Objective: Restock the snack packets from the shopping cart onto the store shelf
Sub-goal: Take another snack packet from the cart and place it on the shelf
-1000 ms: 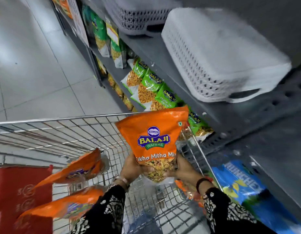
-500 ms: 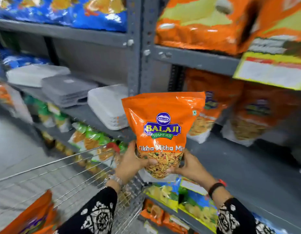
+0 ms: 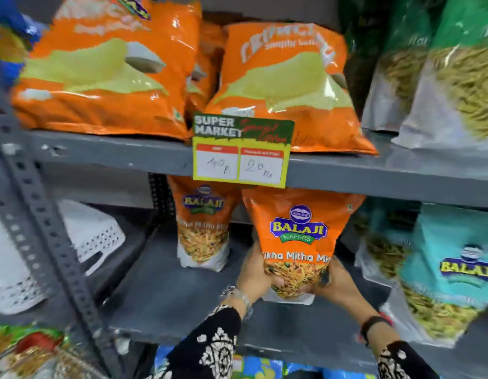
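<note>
An orange Balaji snack packet (image 3: pixel 300 236) stands upright over the grey middle shelf (image 3: pixel 166 294), its top edge just under the shelf above. My left hand (image 3: pixel 255 274) grips its lower left side. Gripping the lower right side is my right hand (image 3: pixel 336 283). A second orange Balaji packet (image 3: pixel 203 225) of the same kind stands on the shelf to the left, further back. The shopping cart is out of view, apart from a possible wire edge at the bottom left.
Big orange chip bags (image 3: pixel 109 69) lie on the upper shelf behind a price tag (image 3: pixel 241 154). Teal Balaji packets (image 3: pixel 453 269) stand to the right. White plastic baskets (image 3: pixel 89 236) sit left of a perforated grey upright (image 3: pixel 43 231). Blue packets (image 3: pixel 264 367) show on the shelf below.
The view has swung from the cart up to the shelf. Both hands carried the orange packet forward and in under the upper shelf, beside the other orange packet.
</note>
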A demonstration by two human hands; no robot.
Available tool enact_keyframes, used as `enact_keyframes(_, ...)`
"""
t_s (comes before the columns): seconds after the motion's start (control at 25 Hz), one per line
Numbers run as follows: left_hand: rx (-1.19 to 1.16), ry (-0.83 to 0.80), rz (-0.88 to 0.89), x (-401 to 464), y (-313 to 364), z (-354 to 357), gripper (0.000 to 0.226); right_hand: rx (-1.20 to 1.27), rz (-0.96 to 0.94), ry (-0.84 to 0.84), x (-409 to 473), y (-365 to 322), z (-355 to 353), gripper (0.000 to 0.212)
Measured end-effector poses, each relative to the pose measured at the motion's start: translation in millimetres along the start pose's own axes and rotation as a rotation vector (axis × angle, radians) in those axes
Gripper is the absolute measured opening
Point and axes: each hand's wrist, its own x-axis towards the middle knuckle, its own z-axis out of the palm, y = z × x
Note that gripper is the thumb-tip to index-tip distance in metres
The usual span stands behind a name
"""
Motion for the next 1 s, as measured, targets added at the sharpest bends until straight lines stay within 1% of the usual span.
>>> enact_keyframes(0.08,-0.011,0.006,-0.033,30.9,-2.1,11.5,0.073,0.066,0.032,0.032,25.4,10.8,-6.1,0.072)
enact_keyframes(0.2,0.000,0.028,-0.061,63.1,-16.8,20.9,0.082,0.156,0.083,0.038,52.8,25.1,-0.7,0.063)
enact_keyframes(0.28,0.025,0.023,-0.048,74.6,-33.4,26.1,0.081,0.160,0.113,0.070,62.2,40.0,13.4,0.058)
enact_keyframes(0.4,0.041,0.014,-0.029,81.2,-49.1,29.3,0.076,0.201,0.160,0.108,64.0,56.7,27.2,0.058)
enact_keyframes(0.52,0.013,0.072,0.001,67.7,-49.4,29.2,0.072,0.233,0.135,0.121,58.4,53.3,31.3,0.065)
enact_keyframes(0.64,0.028,0.122,0.018,34.5,-51.8,23.1,0.077,0.318,0.136,0.197,32.6,41.5,47.3,0.075)
enact_keyframes(0.68,0.062,0.131,0.000,21.5,-56.0,17.3,0.075,0.307,0.171,0.264,19.5,37.3,56.2,0.075)
enact_keyframes(0.72,0.098,0.157,-0.026,4.6,-62.0,8.4,0.071,0.290,0.187,0.322,4.0,30.9,66.6,0.072)
enact_keyframes(0.76,0.131,0.200,-0.049,-20.2,-68.9,-5.7,0.066,0.282,0.169,0.344,-14.9,21.4,80.5,0.067)
enact_keyframes(0.8,0.150,0.245,-0.060,-41.2,-76.0,-20.2,0.062,0.275,0.129,0.340,-29.2,13.1,93.0,0.062)
enact_keyframes(0.84,0.162,0.297,-0.090,-66.8,-84.5,-38.5,0.059,0.263,0.077,0.293,-44.5,1.8,109.1,0.057)
enact_keyframes(0.92,0.188,0.385,-0.187,-125.3,-103.8,-80.1,0.056,0.244,-0.028,0.143,-71.5,-22.9,144.6,0.050)
enact_keyframes(1.0,0.191,0.472,-0.308,-188.6,-125.1,-119.5,0.054,0.223,-0.120,-0.071,-94.3,-50.6,184.3,0.044)
